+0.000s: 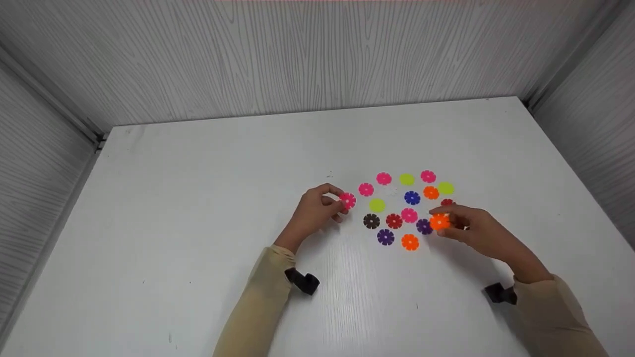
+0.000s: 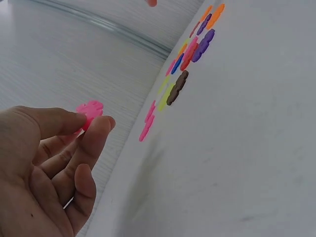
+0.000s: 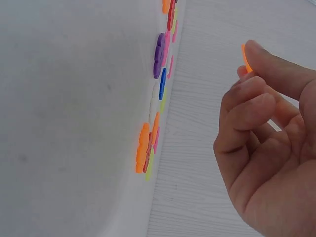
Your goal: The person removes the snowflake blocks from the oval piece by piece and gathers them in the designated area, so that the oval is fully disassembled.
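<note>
My left hand [image 1: 317, 209] pinches a pink notched disc [image 1: 348, 201] between thumb and fingertips, left of the group of discs. In the left wrist view this pink disc [image 2: 92, 111] is raised off the table. My right hand [image 1: 469, 225] pinches an orange notched disc [image 1: 439, 222], seen edge-on in the right wrist view [image 3: 246, 58]. Closest to it on the table is a purple disc [image 1: 424, 226]. A red disc [image 1: 448, 203] lies just beyond the right fingers. Another orange disc [image 3: 142, 148] on the table shows in the right wrist view.
Several flat discs lie spread on the white table [image 1: 198, 223], among them a brown disc [image 1: 371, 221], a blue disc [image 1: 412, 198], a yellow disc [image 1: 377, 205] and a white disc [image 1: 390, 190]. A wood-grain panel [image 1: 297, 59] stands behind the table.
</note>
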`<action>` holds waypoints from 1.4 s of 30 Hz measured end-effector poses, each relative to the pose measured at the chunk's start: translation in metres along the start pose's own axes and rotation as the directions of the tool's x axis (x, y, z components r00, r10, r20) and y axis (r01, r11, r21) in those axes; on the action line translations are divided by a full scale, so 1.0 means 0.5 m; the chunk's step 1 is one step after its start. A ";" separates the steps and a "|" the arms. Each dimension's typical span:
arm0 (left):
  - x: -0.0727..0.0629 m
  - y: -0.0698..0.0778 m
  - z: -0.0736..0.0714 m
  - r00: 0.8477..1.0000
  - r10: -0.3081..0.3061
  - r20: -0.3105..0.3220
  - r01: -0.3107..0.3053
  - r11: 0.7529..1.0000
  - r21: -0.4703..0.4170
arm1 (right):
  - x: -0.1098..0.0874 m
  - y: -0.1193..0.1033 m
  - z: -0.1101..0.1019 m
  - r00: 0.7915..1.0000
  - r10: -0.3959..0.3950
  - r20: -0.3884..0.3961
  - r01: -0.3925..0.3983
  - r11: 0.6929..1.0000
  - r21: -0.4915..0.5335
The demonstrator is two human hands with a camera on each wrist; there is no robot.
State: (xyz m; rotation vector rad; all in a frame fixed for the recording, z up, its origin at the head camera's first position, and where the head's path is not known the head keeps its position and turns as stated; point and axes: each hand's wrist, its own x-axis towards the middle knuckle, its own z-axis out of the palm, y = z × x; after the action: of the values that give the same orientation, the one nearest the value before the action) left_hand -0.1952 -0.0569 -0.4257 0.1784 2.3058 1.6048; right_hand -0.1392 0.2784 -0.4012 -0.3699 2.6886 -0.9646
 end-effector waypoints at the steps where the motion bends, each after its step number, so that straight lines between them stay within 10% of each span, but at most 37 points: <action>1: 0.003 -0.001 0.003 1.000 -0.004 0.007 0.004 1.000 0.006 | 0.000 0.002 0.001 0.999 0.005 0.032 -0.005 1.000 -0.009; 18: 0.031 -0.017 0.031 0.999 -0.035 -0.003 0.035 0.977 0.211 | -0.001 0.007 0.027 0.957 0.049 0.286 -0.039 0.998 -0.040; 33: 0.034 -0.014 0.027 0.999 -0.051 0.013 0.044 0.940 0.339 | 0.004 0.006 0.034 0.959 0.040 0.281 -0.022 0.997 -0.067; 42: 0.020 -0.008 0.009 0.996 -0.041 0.079 0.019 0.966 0.260 | 0.004 -0.006 0.013 0.969 0.013 0.248 0.011 0.995 -0.094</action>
State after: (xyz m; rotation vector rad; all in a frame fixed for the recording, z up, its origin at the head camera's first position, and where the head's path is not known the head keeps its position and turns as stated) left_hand -0.2028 -0.0514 -0.4330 0.2646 2.4328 1.2521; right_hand -0.1384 0.2718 -0.4045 -0.4750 2.5100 -0.7367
